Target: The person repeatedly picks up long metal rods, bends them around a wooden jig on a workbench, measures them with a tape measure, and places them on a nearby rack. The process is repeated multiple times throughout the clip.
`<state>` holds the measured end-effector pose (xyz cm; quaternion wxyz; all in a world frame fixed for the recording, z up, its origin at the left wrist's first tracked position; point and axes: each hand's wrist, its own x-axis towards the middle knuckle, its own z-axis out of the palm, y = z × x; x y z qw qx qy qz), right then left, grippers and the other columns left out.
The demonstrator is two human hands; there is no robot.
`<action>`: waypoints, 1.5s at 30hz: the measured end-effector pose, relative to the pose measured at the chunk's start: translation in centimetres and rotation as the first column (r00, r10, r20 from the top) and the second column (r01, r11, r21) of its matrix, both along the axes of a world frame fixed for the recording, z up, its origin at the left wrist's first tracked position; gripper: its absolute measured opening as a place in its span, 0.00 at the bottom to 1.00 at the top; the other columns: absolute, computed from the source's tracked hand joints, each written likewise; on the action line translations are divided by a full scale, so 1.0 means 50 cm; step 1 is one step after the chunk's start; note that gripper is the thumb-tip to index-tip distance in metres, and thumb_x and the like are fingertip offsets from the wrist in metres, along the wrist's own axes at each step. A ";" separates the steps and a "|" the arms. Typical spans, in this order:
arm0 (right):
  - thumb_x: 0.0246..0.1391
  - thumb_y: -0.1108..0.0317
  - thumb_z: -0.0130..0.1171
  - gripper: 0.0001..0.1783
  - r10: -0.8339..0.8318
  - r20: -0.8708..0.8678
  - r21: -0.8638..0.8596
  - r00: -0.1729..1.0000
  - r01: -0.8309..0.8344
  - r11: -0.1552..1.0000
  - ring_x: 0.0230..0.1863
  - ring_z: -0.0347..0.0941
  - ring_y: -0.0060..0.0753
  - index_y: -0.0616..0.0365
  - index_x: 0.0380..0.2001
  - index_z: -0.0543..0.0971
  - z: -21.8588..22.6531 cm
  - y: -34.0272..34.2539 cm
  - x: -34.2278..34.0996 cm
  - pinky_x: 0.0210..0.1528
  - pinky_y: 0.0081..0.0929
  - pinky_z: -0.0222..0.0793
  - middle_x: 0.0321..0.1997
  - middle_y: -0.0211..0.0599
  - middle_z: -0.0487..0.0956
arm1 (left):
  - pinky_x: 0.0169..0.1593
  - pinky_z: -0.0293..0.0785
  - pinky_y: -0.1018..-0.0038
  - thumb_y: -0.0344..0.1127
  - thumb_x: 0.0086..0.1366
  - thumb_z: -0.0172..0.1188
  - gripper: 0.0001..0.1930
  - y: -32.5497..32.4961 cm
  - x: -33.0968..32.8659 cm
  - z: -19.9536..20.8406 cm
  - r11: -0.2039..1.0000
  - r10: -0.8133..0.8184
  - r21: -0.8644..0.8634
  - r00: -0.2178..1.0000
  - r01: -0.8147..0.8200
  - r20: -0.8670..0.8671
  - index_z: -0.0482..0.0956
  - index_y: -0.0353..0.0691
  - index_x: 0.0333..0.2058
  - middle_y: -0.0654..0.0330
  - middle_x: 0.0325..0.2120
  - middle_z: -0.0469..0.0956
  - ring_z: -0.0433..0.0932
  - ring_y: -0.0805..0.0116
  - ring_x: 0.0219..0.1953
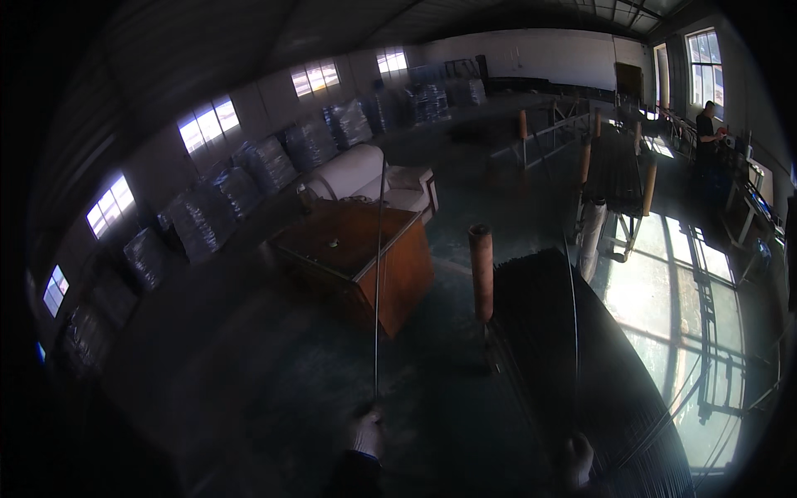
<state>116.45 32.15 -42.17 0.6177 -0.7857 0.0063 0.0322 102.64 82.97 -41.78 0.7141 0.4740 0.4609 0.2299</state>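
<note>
My left hand, which looks gloved, is closed around the lower end of a long thin rod. That rod stands up in front of a brown wooden desk. Lower right, my right hand is dim and closed at the lower end of a second thin rod, whose upper part bends slightly. Beneath the right hand and rod lies a big pile of long dark rods. Shadow hides the fingers' exact hold on both sides.
Upright posts with brown sleeves, one a brown post, flank the pile. A pale sofa stands behind the desk. Wrapped stacks line the left wall. Another rod rack stands farther off. A person is at a bench, far right.
</note>
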 end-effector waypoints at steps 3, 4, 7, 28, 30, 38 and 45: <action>0.81 0.56 0.67 0.23 0.028 -0.127 0.097 0.992 -0.015 0.995 0.41 0.84 0.29 0.68 0.60 0.87 0.032 0.189 0.068 0.45 0.35 0.80 0.41 0.38 0.90 | 0.30 0.69 0.68 0.38 0.79 0.65 0.09 0.118 -0.008 0.055 0.993 0.115 0.008 0.992 -0.116 0.056 0.88 0.41 0.39 0.68 0.28 0.78 0.77 0.69 0.27; 0.81 0.57 0.68 0.22 -0.006 -0.063 0.064 0.998 0.010 0.998 0.40 0.83 0.27 0.68 0.60 0.87 -0.001 0.235 0.108 0.44 0.34 0.79 0.41 0.37 0.90 | 0.30 0.68 0.69 0.36 0.77 0.63 0.08 0.155 0.020 0.058 0.993 0.113 0.016 0.990 -0.115 0.086 0.86 0.40 0.39 0.67 0.28 0.77 0.76 0.68 0.26; 0.81 0.59 0.69 0.18 -0.045 0.039 0.094 0.998 0.041 0.995 0.40 0.78 0.22 0.66 0.57 0.88 -0.054 0.403 0.226 0.44 0.30 0.76 0.39 0.32 0.87 | 0.29 0.70 0.69 0.29 0.77 0.66 0.03 0.280 0.055 -0.027 0.953 0.297 -0.108 0.945 -0.284 0.139 0.87 0.39 0.43 0.66 0.28 0.78 0.76 0.68 0.25; 0.86 0.62 0.62 0.18 0.253 -0.189 0.185 0.949 -0.219 0.958 0.29 0.63 0.16 0.66 0.43 0.87 -0.104 1.525 1.169 0.32 0.27 0.58 0.29 0.20 0.75 | 0.44 0.90 0.60 0.23 0.74 0.67 0.17 0.979 0.595 0.025 0.951 0.306 -0.037 0.952 -0.306 -0.017 0.86 0.26 0.59 0.49 0.45 0.90 0.90 0.57 0.38; 0.87 0.63 0.60 0.18 0.276 -0.130 0.072 0.952 -0.268 0.961 0.29 0.63 0.16 0.66 0.42 0.86 -0.064 1.633 1.213 0.32 0.26 0.56 0.29 0.20 0.74 | 0.44 0.90 0.60 0.23 0.74 0.66 0.18 1.055 0.649 -0.006 0.951 0.307 -0.042 0.952 -0.307 -0.001 0.86 0.27 0.60 0.50 0.47 0.89 0.90 0.57 0.38; 0.84 0.61 0.63 0.18 0.296 -0.109 -0.035 0.949 -0.302 0.953 0.29 0.64 0.18 0.64 0.39 0.87 -0.143 1.986 1.519 0.33 0.29 0.59 0.28 0.21 0.74 | 0.49 0.89 0.61 0.24 0.70 0.69 0.23 1.359 0.879 -0.046 0.990 0.119 0.087 0.982 -0.107 -0.148 0.86 0.29 0.63 0.52 0.49 0.88 0.91 0.57 0.44; 0.85 0.52 0.63 0.24 0.504 0.094 -0.338 0.859 -0.448 0.827 0.47 0.89 0.47 0.67 0.50 0.90 -0.278 2.219 1.846 0.54 0.44 0.81 0.45 0.50 0.93 | 0.68 0.84 0.55 0.34 0.68 0.69 0.30 1.489 1.117 -0.107 0.917 0.176 0.397 0.862 0.032 -0.476 0.85 0.33 0.69 0.40 0.60 0.88 0.88 0.40 0.63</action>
